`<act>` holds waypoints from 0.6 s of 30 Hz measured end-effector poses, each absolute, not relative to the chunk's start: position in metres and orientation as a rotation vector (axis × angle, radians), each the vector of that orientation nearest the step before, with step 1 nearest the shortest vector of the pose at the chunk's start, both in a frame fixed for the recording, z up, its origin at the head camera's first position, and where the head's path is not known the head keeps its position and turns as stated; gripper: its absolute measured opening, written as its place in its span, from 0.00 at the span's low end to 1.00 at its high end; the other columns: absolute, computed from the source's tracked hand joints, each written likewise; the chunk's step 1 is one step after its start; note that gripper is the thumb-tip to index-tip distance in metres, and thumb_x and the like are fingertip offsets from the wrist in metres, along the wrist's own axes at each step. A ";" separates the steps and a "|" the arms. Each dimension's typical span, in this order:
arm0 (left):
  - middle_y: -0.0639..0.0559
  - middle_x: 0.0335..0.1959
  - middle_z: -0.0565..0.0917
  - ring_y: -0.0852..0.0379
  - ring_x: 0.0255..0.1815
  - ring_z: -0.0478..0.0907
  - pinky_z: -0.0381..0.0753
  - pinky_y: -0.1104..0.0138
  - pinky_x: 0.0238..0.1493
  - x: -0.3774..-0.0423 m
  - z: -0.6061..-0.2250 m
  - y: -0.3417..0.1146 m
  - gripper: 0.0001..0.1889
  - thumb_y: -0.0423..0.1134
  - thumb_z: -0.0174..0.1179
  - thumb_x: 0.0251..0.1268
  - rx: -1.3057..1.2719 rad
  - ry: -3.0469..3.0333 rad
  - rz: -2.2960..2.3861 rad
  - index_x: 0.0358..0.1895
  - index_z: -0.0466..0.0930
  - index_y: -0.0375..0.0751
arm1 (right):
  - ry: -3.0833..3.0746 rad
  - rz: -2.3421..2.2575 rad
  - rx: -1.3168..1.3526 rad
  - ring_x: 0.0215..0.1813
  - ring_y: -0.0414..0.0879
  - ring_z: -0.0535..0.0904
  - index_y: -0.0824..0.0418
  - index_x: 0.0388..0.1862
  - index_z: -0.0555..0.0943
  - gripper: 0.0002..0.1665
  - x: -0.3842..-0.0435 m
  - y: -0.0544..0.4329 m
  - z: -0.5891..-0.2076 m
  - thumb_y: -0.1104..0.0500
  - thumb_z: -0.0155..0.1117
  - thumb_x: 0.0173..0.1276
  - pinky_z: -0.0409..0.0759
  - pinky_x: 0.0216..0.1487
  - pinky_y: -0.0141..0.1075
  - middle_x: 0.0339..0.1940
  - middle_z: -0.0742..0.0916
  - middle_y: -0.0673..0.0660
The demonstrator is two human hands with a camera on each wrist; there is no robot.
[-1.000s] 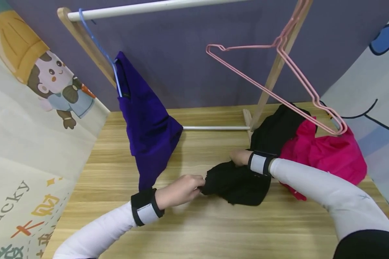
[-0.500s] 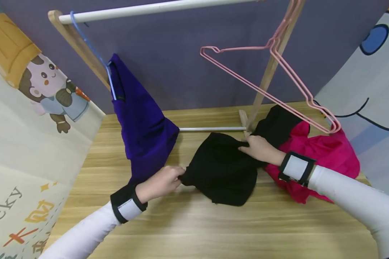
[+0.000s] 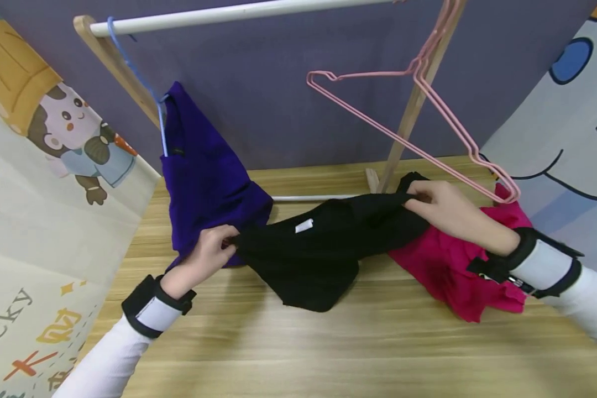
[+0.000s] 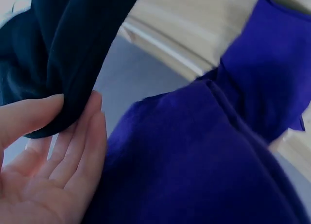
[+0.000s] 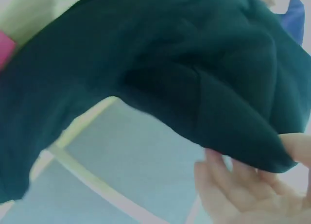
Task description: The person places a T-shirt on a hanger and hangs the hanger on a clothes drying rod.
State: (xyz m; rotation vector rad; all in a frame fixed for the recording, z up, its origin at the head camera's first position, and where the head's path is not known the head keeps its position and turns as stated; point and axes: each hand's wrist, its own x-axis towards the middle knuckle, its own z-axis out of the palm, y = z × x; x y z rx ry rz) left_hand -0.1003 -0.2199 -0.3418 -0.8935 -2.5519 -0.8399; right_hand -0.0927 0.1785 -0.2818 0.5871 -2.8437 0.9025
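A black garment (image 3: pixel 318 260) with a small white label (image 3: pixel 304 225) on its upper edge is stretched between my hands. My left hand (image 3: pixel 206 257) pinches the left end of that edge with thumb and fingers. In the left wrist view, the thumb (image 4: pixel 31 117) lies against a fold of black cloth. The right end of the edge is pinched by my right hand (image 3: pixel 448 213); the right wrist view shows fingers (image 5: pixel 233 180) under the fabric. Lower parts of the garment hang down in front. A purple garment (image 3: pixel 204 182) hangs on a blue hanger (image 3: pixel 136 72) just behind my left hand.
A bright pink garment (image 3: pixel 457 271) lies crumpled under my right forearm. Pink hangers (image 3: pixel 373 119) hang at the right of the rack, above my right hand. The white rail (image 3: pixel 239 12) crosses overhead between wooden posts. Wood-look table surface (image 3: pixel 298 359) extends towards me.
The black garment was bunched low on the table; it is now raised and spread, its label showing. My hands moved apart, left hand leftwards and right hand rightwards. The pink garment shifted slightly.
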 end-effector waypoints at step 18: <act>0.42 0.31 0.79 0.71 0.33 0.74 0.70 0.81 0.37 -0.101 -0.291 -0.250 0.05 0.24 0.56 0.55 -0.289 -2.133 -1.047 0.34 0.80 0.28 | -2.645 0.996 0.467 0.13 0.40 0.60 0.55 0.35 0.75 0.02 -0.060 0.185 -0.210 0.60 0.56 0.64 0.57 0.14 0.32 0.11 0.70 0.50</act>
